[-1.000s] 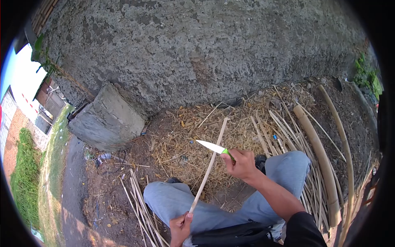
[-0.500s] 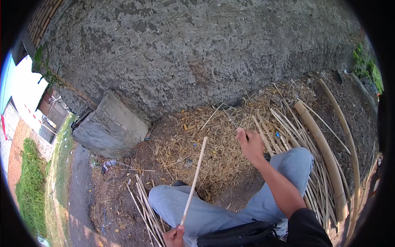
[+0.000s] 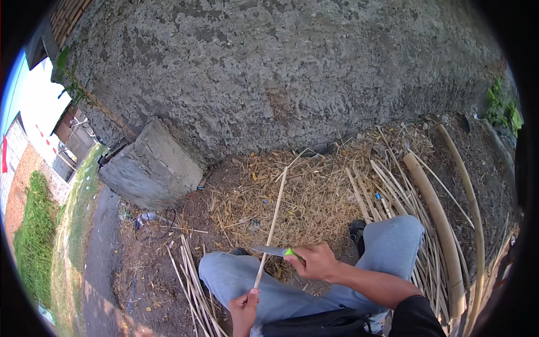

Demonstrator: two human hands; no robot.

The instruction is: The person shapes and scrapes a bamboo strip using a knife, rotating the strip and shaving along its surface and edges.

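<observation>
Left hand (image 3: 243, 308) gripping a pale strip (image 3: 272, 227) near its lower end, right hand (image 3: 315, 262) clasping a green-handled knife (image 3: 274, 251) across it.

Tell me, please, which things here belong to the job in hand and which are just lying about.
The job: knife in the right hand; pale strip in the left hand; probably strips by the right knee.
Lying about: concrete block; blue scrap.

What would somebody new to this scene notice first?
Probably the green-handled knife in the right hand, its blade across the pale strip that the left hand holds near its lower end. Next, likely the thick bamboo pole beside the pile of thin strips on the right, and the rough grey wall filling the top.
</observation>
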